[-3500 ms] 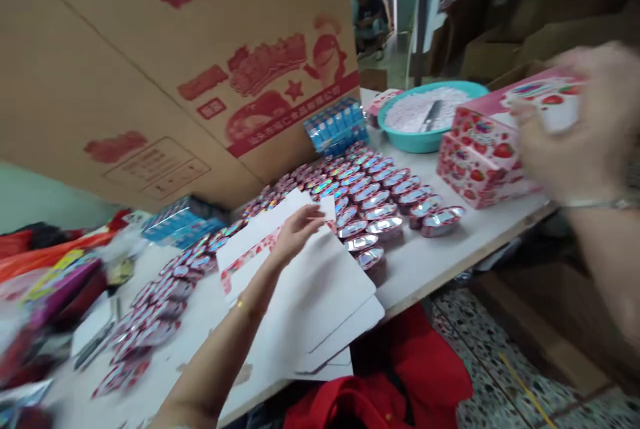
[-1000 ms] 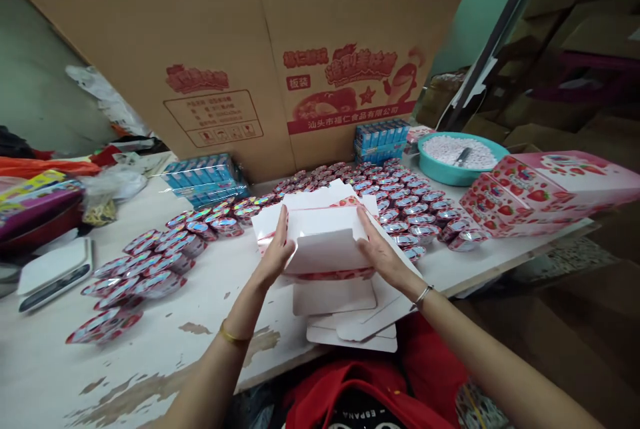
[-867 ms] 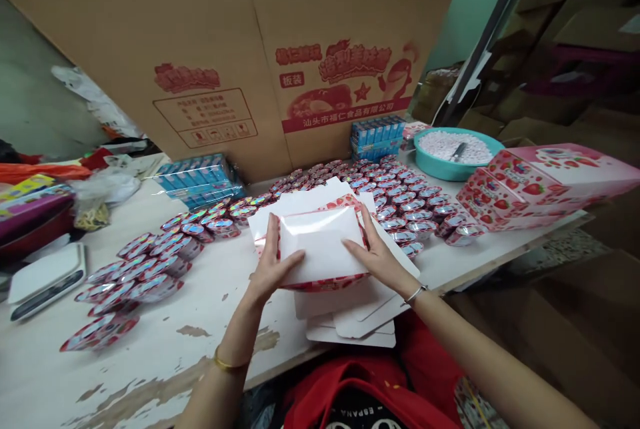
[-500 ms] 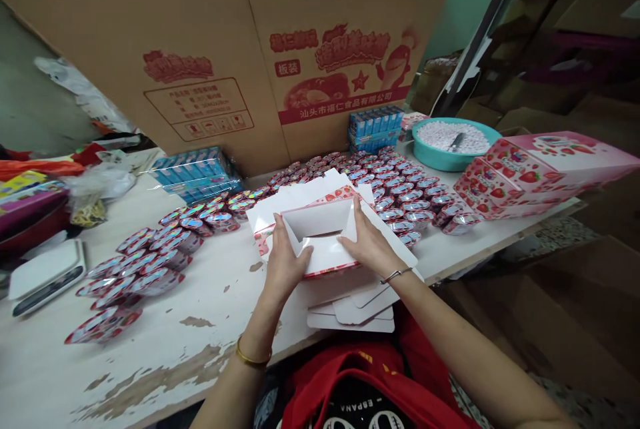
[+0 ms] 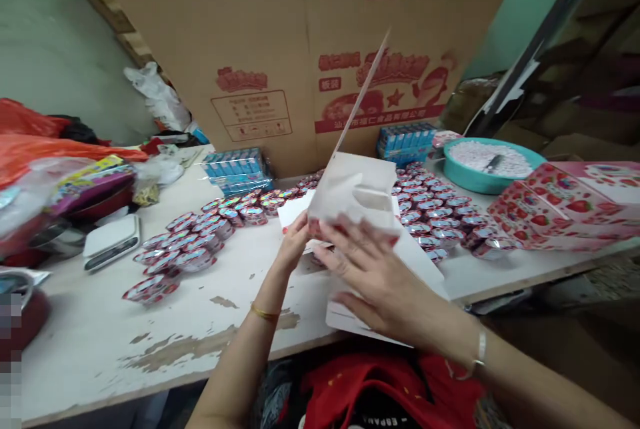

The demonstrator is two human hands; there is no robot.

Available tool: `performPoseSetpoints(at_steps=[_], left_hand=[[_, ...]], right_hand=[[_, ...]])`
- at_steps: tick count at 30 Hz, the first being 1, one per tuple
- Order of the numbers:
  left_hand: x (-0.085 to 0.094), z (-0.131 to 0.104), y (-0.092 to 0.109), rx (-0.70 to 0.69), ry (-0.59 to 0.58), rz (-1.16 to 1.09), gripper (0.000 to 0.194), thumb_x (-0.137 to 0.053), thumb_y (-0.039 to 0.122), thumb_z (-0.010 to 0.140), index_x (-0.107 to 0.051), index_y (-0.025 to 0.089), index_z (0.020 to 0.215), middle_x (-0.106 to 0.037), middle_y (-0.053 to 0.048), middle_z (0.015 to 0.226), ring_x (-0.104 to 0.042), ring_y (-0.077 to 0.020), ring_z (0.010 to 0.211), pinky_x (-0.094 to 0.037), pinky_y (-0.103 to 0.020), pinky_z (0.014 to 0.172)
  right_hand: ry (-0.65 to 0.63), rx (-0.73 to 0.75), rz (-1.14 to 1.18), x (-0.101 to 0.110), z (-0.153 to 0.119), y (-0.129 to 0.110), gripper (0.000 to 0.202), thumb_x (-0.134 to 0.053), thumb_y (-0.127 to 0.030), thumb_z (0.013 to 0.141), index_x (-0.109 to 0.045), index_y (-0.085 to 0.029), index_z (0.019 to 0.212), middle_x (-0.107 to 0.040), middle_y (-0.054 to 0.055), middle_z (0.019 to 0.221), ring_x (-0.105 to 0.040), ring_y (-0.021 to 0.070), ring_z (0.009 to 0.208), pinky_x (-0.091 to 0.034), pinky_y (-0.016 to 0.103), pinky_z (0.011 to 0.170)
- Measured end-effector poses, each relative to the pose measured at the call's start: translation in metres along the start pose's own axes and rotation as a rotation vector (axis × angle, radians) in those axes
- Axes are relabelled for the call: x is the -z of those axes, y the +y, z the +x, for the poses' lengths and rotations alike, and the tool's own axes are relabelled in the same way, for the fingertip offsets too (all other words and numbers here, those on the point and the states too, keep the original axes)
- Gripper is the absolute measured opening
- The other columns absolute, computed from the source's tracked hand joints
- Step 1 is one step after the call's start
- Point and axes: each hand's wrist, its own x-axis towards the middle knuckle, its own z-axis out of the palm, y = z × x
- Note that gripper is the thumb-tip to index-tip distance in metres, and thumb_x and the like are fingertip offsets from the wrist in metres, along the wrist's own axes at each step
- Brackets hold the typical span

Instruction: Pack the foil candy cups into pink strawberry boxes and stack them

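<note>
A white-lined cardboard box [image 5: 357, 185] is tilted up on its side between my hands, one long flap standing up behind it. My left hand [image 5: 295, 239] grips its lower left edge. My right hand [image 5: 367, 275], slightly blurred, lies against the near side of the box with its fingers stretched out and apart. Flat white cardboard blanks [image 5: 415, 262] lie on the table beneath the box and my right forearm. Just left of the box stand rows of small red-and-white foil-topped cups [image 5: 195, 259], with more cups [image 5: 443, 222] to the right.
Two stacks of blue packs, one at the left [image 5: 237, 169] and one at the right [image 5: 406, 141], stand before a large brown carton [image 5: 260, 29]. A teal basin [image 5: 470, 179] of white pellets and strawberry-printed boxes [image 5: 565, 205] are at right. A white scale [image 5: 113, 242] sits left.
The box has been tipped from mouth-up onto its side, and its long flap now stands upright. My right hand has gone from holding its rim to lying spread against it. The view has shifted left.
</note>
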Motion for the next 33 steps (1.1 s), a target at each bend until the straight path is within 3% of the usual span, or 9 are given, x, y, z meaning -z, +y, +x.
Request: performPoseSetpoints(at_steps=[4, 7, 9, 13, 16, 21, 27, 30, 33], left_hand=[[0.028, 0.011, -0.027, 0.114, 0.229, -0.069, 0.059, -0.063, 0.060, 0.080, -0.060, 0.019, 0.122, -0.067, -0.015, 0.123, -0.069, -0.0234, 0.102, -0.055, -0.036, 0.084], [0.045, 0.018, -0.037, 0.066, 0.279, -0.025, 0.058, -0.054, 0.061, 0.086, -0.058, 0.019, 0.126, -0.066, -0.015, 0.122, -0.069, -0.0221, 0.102, -0.054, -0.037, 0.088], [0.061, 0.028, -0.040, -0.021, 0.252, 0.116, 0.053, -0.055, 0.055, 0.087, -0.059, 0.018, 0.126, -0.067, -0.013, 0.120, -0.066, -0.0238, 0.108, -0.050, -0.042, 0.096], [0.120, 0.060, -0.043, -0.221, 0.176, 0.706, 0.054, -0.060, 0.034, 0.082, -0.057, 0.018, 0.133, -0.059, -0.015, 0.136, -0.049, -0.0293, 0.134, -0.032, -0.048, 0.116], [0.173, 0.085, -0.044, -0.174, 0.040, 1.165, 0.076, -0.066, 0.031, 0.076, -0.044, 0.017, 0.147, -0.039, -0.017, 0.156, -0.023, -0.0369, 0.150, -0.012, -0.056, 0.121], [0.222, 0.118, -0.057, 0.080, -0.168, 1.616, 0.110, -0.074, 0.052, 0.069, -0.020, 0.011, 0.157, -0.015, -0.023, 0.164, -0.006, -0.0430, 0.152, -0.004, -0.064, 0.118], [0.219, 0.123, -0.083, -0.011, -0.098, 1.801, 0.087, -0.063, 0.048, 0.081, -0.032, 0.004, 0.149, -0.041, -0.031, 0.148, -0.035, -0.0440, 0.140, -0.007, -0.066, 0.116], [0.205, 0.118, -0.085, -0.101, -0.012, 1.873, 0.084, -0.060, 0.047, 0.082, -0.032, 0.005, 0.149, -0.056, -0.027, 0.130, -0.049, -0.0424, 0.125, -0.008, -0.064, 0.115], [0.187, 0.114, -0.075, -0.067, 0.056, 1.875, 0.078, -0.059, 0.050, 0.081, -0.041, 0.004, 0.142, -0.058, -0.025, 0.122, -0.054, -0.0403, 0.115, -0.018, -0.059, 0.114]], right_hand=[[0.062, -0.127, 0.198, -0.031, -0.015, 0.044, 0.028, -0.054, -0.034, 0.097, -0.066, -0.023, 0.120, -0.066, 0.011, 0.128, -0.060, 0.0259, 0.121, -0.053, 0.044, 0.099], [0.374, -0.339, 0.007, -0.016, -0.008, 0.099, 0.027, -0.051, -0.044, 0.097, -0.068, -0.023, 0.097, -0.069, 0.010, 0.097, -0.064, 0.0272, 0.099, -0.052, 0.046, 0.092], [0.485, -0.437, -0.200, -0.004, 0.005, 0.148, 0.038, -0.051, -0.052, 0.094, -0.066, -0.020, 0.109, -0.066, 0.015, 0.110, -0.058, 0.0324, 0.111, -0.044, 0.052, 0.100], [0.358, -0.602, -0.358, -0.009, 0.040, 0.244, 0.081, -0.057, -0.059, 0.085, -0.042, -0.005, 0.145, -0.046, 0.025, 0.147, -0.037, 0.0404, 0.137, -0.034, 0.056, 0.110], [0.137, -0.726, -0.416, -0.023, 0.068, 0.277, 0.074, -0.063, -0.053, 0.082, -0.051, -0.008, 0.139, -0.058, 0.024, 0.136, -0.048, 0.0407, 0.128, -0.043, 0.049, 0.097], [-0.158, -0.824, -0.515, -0.014, 0.078, 0.250, 0.034, -0.051, -0.044, 0.090, -0.074, -0.021, 0.080, -0.073, 0.011, 0.082, -0.066, 0.0263, 0.084, -0.039, 0.030, 0.063], [-0.285, -0.982, -0.350, 0.007, 0.011, 0.171, 0.042, -0.048, -0.046, 0.090, -0.062, -0.021, 0.060, -0.060, 0.004, 0.056, -0.057, 0.0194, 0.056, -0.029, 0.029, 0.051], [-0.194, -1.014, -0.144, -0.003, -0.016, 0.151, 0.047, -0.051, -0.063, 0.087, -0.068, -0.020, 0.079, -0.061, 0.003, 0.061, -0.058, 0.0200, 0.057, -0.036, 0.029, 0.052], [0.102, -0.974, 0.114, -0.024, -0.024, 0.155, 0.073, -0.059, -0.070, 0.080, -0.053, -0.022, 0.136, -0.070, 0.010, 0.105, -0.067, 0.0267, 0.089, -0.052, 0.035, 0.071]])
